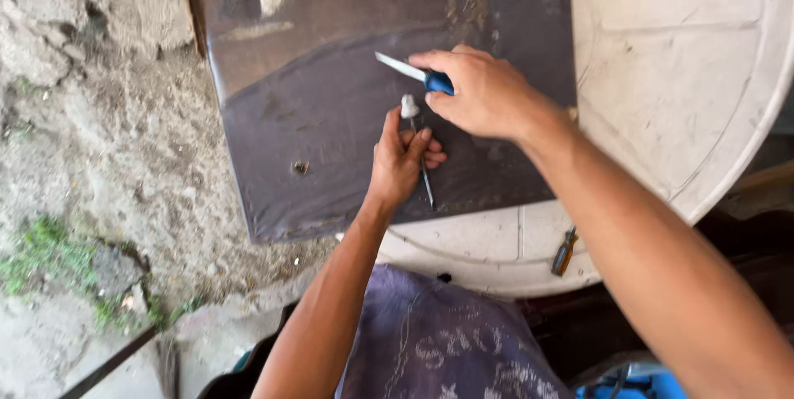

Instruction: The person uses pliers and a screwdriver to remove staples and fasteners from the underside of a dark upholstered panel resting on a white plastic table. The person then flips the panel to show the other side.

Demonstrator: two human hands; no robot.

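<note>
Knife (411,73) in right hand (484,93) grip, left hand (399,161) clasping thin rod (423,172), dark board (331,118)

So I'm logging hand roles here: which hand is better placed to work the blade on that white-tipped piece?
Right hand, probably. It grips the blue-handled knife, blade just above the white-tipped rod. The left hand is busy steadying that rod on the dark sheet.

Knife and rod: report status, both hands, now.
Right hand shut on blue-handled knife, blade pointing left. Left hand shut on thin metal rod with white tip, over dark sheet. Screwdriver lies apart on white table; nothing in between.
</note>
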